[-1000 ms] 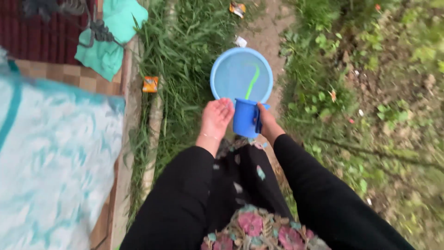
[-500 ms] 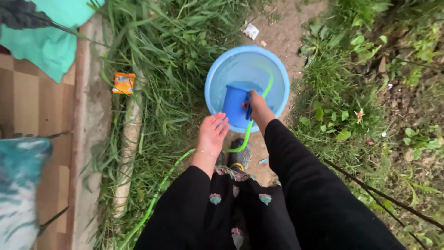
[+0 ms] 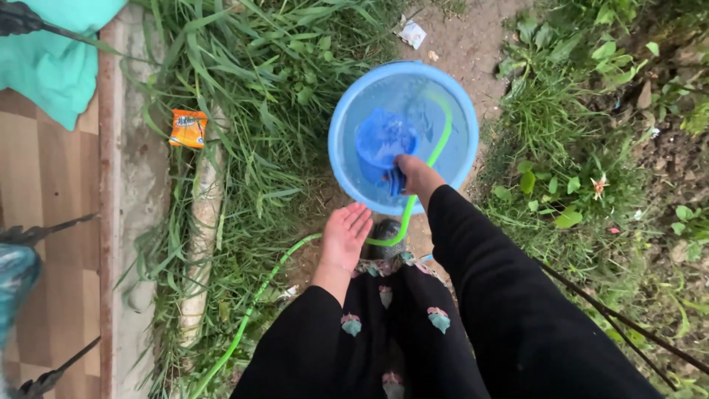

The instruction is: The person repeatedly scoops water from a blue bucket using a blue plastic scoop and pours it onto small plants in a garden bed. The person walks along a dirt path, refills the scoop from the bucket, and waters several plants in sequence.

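Gripping the handle of a blue plastic mug (image 3: 380,142), the right hand (image 3: 416,174) had its fingers closed around it at the near side of a light blue basin (image 3: 341,111). Head view, only view recorded. Mug sat dipped in the water inside the basin, mouth tilted away from the wearer, mostly below the surface. Basin stood on a bare dirt path, grass on both sides.

Left hand (image 3: 346,235) hovered flat just short of the basin's near rim, fingers open and spread slightly, holding nothing, not touching the basin. Both arms in black sleeves.

Green hose (image 3: 258,301) ran from the grass at lower left, passed beside the left hand, rose over the near rim and curved through the water along the basin's right wall.

Orange snack wrapper (image 3: 188,128) lay in the grass left of the basin, well apart. Teal cloth (image 3: 55,63) at upper left, over the tiled floor edge.
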